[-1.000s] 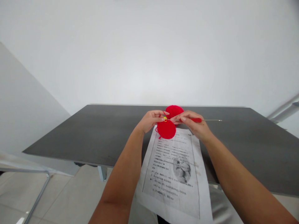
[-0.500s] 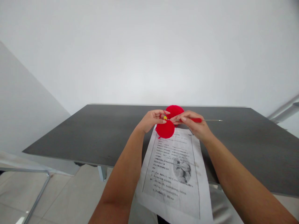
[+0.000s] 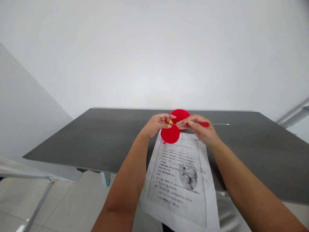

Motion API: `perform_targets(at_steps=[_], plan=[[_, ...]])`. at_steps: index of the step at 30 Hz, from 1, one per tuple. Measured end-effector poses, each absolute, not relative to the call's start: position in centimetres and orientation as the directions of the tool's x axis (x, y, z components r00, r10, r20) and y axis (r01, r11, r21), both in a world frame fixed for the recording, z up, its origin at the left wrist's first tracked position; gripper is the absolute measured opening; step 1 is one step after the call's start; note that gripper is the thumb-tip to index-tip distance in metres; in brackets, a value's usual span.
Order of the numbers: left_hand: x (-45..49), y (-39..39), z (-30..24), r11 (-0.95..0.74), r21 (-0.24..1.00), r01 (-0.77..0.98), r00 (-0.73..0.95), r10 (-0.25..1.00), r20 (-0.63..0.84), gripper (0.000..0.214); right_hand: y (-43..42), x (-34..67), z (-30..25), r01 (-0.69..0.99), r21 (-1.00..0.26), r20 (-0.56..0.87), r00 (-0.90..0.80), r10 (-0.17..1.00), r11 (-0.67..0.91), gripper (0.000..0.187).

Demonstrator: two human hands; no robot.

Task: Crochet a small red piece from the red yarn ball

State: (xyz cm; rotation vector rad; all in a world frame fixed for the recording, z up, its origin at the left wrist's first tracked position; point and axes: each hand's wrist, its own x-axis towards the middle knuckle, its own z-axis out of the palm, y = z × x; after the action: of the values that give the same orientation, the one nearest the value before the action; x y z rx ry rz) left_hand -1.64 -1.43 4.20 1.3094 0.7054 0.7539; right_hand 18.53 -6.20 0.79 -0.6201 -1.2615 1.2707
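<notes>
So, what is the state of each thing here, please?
left hand, shut on the red crochet disc's upper edge.
right hand, shut on the crochet hook's red handle.
crochet hook, roughly level, tip at disc.
red crochet disc, held up, hanging.
printed sheet, lying flat, overhanging the table's near edge.

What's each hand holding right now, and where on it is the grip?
The left hand pinches the red crocheted disc at its top edge, by the yellow marker. The right hand holds the crochet hook by its red handle.
</notes>
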Motion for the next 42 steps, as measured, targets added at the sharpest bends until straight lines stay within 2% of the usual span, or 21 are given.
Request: perform_targets(at_steps=[6, 17, 20, 27, 34, 42], plan=[[-1.7, -1.6, 4.3, 0.072, 0.992, -0.107, 0.58, 0.815, 0.003, 0.042, -6.2, 18.4, 0.8, -0.331, -0.899, 0.357, -0.169, 0.919, 0.288, 0.02], [-1.6, -1.6, 4.3, 0.122, 0.988, -0.09, 0.6, 0.799, -0.044, 0.044, -6.3, 18.4, 0.8, -0.331, -0.886, 0.39, -0.157, 0.907, 0.324, 0.018], [-1.6, -1.5, 4.2, 0.117, 0.988, -0.104, 0.594, 0.804, -0.032, 0.043, -6.2, 18.3, 0.7, -0.28, -0.893, 0.401, -0.142, 0.905, 0.352, 0.019], [-1.3, -0.9, 3.3, 0.089, 0.995, -0.043, 0.613, 0.789, -0.044, 0.04, -6.1, 17.8, 0.7, -0.039, -0.891, 0.453, -0.129, 0.882, 0.452, 0.019], [-1.1, -0.8, 2.7, 0.097, 0.994, -0.054, 0.585, 0.81, -0.047, 0.04, -5.9, 17.7, 0.6, 0.016, -0.867, 0.498, -0.019, 0.867, 0.498, 0.018], [-0.9, -1.1, 3.0, 0.089, 0.994, -0.058, 0.524, 0.851, -0.046, 0.033, -6.0, 17.6, 0.8, 0.013, -0.86, 0.511, -0.005, 0.86, 0.511, 0.016]])
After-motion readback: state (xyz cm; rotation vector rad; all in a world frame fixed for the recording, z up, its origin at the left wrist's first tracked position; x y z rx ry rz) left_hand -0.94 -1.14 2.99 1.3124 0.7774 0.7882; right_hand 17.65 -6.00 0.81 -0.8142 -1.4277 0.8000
